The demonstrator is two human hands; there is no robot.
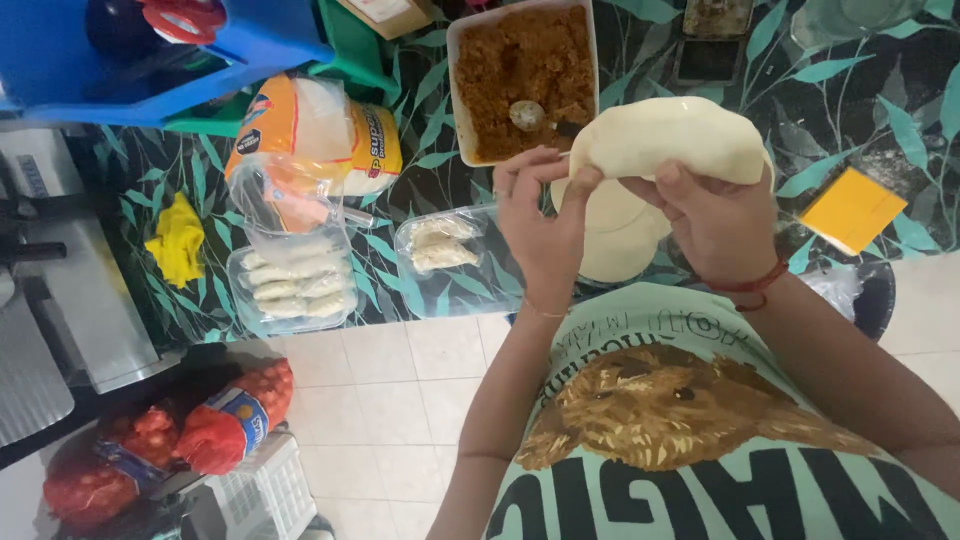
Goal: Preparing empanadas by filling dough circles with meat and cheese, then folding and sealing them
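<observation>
Dough disc (670,140): pinched at its near edge by left hand (540,225) and right hand (715,215). Filling inside hidden. Stack of discs (610,235) at counter's (850,110) near edge, partly covered by both hands.

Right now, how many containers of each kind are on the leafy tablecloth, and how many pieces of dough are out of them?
Clear plastic trays of shaped dough pieces: 2
White tub of brown filling: 1
Folded dough round held in both hands: 1
Flat dough rounds on the table below the hands: at least 1, stack count unclear
Total: 5
</observation>
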